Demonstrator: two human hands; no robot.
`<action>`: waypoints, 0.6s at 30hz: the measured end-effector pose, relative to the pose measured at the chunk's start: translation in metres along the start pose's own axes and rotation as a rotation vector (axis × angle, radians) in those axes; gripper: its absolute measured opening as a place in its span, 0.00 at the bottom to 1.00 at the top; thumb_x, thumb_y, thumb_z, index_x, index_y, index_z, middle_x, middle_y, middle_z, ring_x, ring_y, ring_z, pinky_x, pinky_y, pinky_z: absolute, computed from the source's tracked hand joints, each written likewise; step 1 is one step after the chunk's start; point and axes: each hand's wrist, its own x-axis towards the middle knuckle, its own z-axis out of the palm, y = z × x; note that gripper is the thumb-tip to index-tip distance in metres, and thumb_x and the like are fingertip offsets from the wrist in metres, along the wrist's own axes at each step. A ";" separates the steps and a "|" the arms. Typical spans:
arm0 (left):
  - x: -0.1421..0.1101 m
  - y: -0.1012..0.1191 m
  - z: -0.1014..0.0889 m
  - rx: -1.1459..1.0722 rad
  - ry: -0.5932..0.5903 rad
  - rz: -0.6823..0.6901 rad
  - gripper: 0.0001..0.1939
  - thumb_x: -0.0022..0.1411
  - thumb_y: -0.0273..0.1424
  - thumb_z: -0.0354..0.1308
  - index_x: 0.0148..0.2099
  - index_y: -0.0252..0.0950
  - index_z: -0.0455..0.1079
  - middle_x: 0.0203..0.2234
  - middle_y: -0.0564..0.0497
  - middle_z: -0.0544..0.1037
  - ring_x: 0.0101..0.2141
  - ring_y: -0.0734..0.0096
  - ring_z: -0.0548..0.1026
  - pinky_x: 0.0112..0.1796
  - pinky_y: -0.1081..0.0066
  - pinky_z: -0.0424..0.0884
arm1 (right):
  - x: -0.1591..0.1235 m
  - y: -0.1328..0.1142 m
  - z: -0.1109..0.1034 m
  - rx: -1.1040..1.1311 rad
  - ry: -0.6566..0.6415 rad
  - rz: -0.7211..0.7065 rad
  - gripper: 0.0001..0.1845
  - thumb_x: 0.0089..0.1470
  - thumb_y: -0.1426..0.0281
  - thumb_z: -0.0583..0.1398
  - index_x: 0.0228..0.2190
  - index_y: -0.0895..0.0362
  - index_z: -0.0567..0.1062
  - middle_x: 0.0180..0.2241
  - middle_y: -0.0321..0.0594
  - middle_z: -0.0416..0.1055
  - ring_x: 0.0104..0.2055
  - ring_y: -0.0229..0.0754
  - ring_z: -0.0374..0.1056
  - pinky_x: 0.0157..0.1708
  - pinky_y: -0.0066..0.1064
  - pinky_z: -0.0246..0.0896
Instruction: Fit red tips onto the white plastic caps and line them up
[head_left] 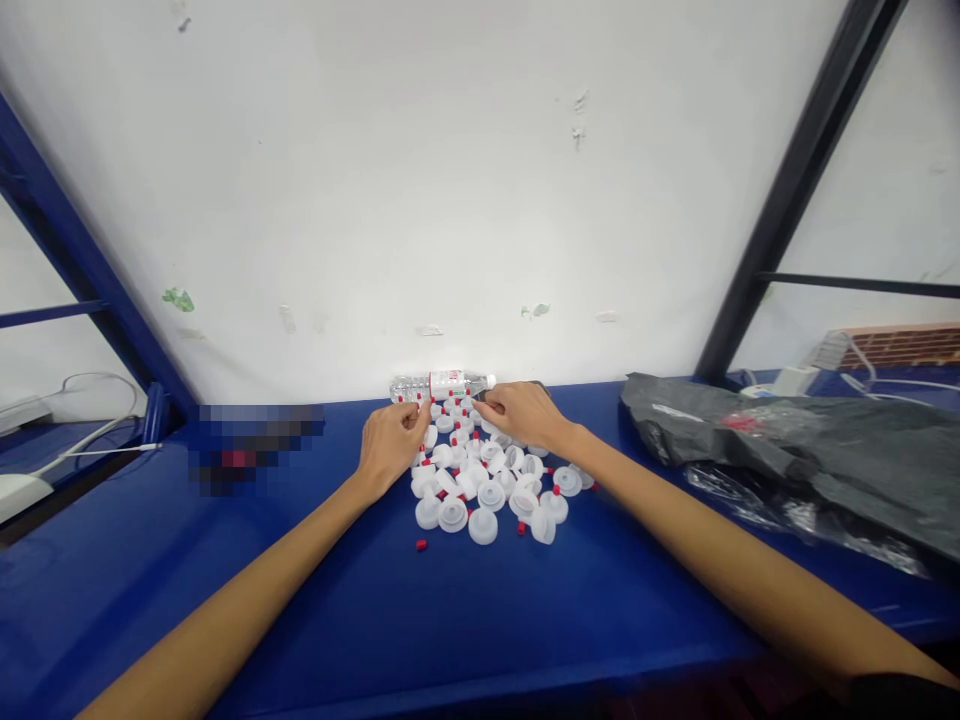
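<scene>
A heap of white plastic nozzle caps (491, 495), several with small red tip caps, lies on the blue tabletop (360, 620). At the heap's back left edge is my left hand (390, 442), its fingers curled and thumb close to the forefinger. My right hand (529, 415) is bent over the back right of the pile, fingers folded in and tips pressed together. Whatever either hand pinches is too small or hidden to make out. Some loose red tip caps (421, 545) lie among and in front of the white pieces.
A clear labelled bottle (446, 385) lies on its side against the wall, behind the heap. To the right is a crumpled dark grey plastic bag (787, 450). A pixelated dark object (255, 447) and white cables (97, 440) are on the left. Metal posts (795, 190) frame the table.
</scene>
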 end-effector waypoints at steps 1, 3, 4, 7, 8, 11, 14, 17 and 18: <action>0.000 0.000 0.000 -0.002 -0.001 0.002 0.26 0.68 0.43 0.47 0.21 0.39 0.47 0.16 0.57 0.54 0.20 0.74 0.53 0.26 0.69 0.49 | 0.000 0.000 0.000 0.008 0.007 0.006 0.27 0.69 0.58 0.48 0.23 0.56 0.70 0.26 0.40 0.73 0.26 0.40 0.64 0.27 0.33 0.41; 0.000 0.000 0.000 -0.004 -0.005 0.006 0.25 0.68 0.42 0.47 0.20 0.39 0.47 0.16 0.57 0.54 0.20 0.74 0.53 0.26 0.69 0.48 | 0.000 0.000 0.001 0.024 0.019 0.015 0.25 0.68 0.58 0.49 0.21 0.56 0.68 0.25 0.39 0.71 0.25 0.39 0.61 0.26 0.33 0.40; 0.000 0.001 0.000 -0.005 -0.006 0.008 0.25 0.67 0.42 0.48 0.20 0.39 0.47 0.16 0.57 0.54 0.20 0.74 0.53 0.26 0.69 0.48 | 0.000 0.000 0.002 0.032 0.024 0.018 0.25 0.67 0.58 0.50 0.21 0.56 0.67 0.24 0.39 0.70 0.25 0.39 0.61 0.26 0.33 0.40; 0.000 0.001 0.000 -0.009 -0.004 0.009 0.24 0.66 0.41 0.49 0.20 0.39 0.47 0.16 0.57 0.53 0.20 0.74 0.52 0.26 0.69 0.48 | 0.000 0.000 0.004 0.051 0.038 0.028 0.24 0.66 0.59 0.50 0.21 0.55 0.65 0.24 0.38 0.70 0.25 0.39 0.60 0.25 0.33 0.39; -0.001 0.001 0.000 -0.011 -0.002 0.008 0.24 0.66 0.41 0.49 0.21 0.39 0.47 0.16 0.57 0.53 0.21 0.75 0.52 0.26 0.69 0.49 | 0.000 0.001 0.004 0.056 0.040 0.030 0.23 0.66 0.59 0.50 0.21 0.55 0.65 0.25 0.38 0.70 0.25 0.39 0.60 0.26 0.33 0.39; -0.001 0.000 0.000 -0.018 0.000 0.006 0.24 0.65 0.41 0.51 0.21 0.39 0.47 0.16 0.57 0.54 0.21 0.75 0.53 0.27 0.70 0.50 | -0.001 0.001 0.004 0.068 0.041 0.031 0.21 0.66 0.60 0.50 0.23 0.55 0.66 0.26 0.39 0.71 0.26 0.39 0.61 0.26 0.33 0.39; -0.001 -0.001 0.001 -0.022 0.004 0.009 0.23 0.63 0.41 0.52 0.21 0.39 0.47 0.16 0.58 0.54 0.21 0.75 0.52 0.26 0.70 0.49 | -0.002 0.001 0.003 0.079 0.035 0.027 0.19 0.66 0.61 0.50 0.26 0.55 0.68 0.29 0.39 0.73 0.29 0.41 0.63 0.27 0.32 0.40; -0.001 -0.003 0.002 -0.020 0.007 0.011 0.23 0.63 0.41 0.52 0.22 0.40 0.47 0.16 0.58 0.54 0.22 0.74 0.52 0.27 0.70 0.49 | -0.003 0.003 0.003 0.088 0.027 0.025 0.15 0.66 0.63 0.50 0.30 0.55 0.70 0.30 0.39 0.74 0.29 0.41 0.64 0.27 0.32 0.42; -0.001 -0.003 0.002 -0.019 0.006 0.010 0.23 0.63 0.41 0.52 0.22 0.40 0.46 0.17 0.58 0.54 0.22 0.74 0.52 0.27 0.70 0.49 | -0.003 0.003 0.003 0.089 0.025 0.025 0.14 0.66 0.63 0.51 0.32 0.55 0.70 0.30 0.39 0.74 0.29 0.41 0.64 0.27 0.32 0.42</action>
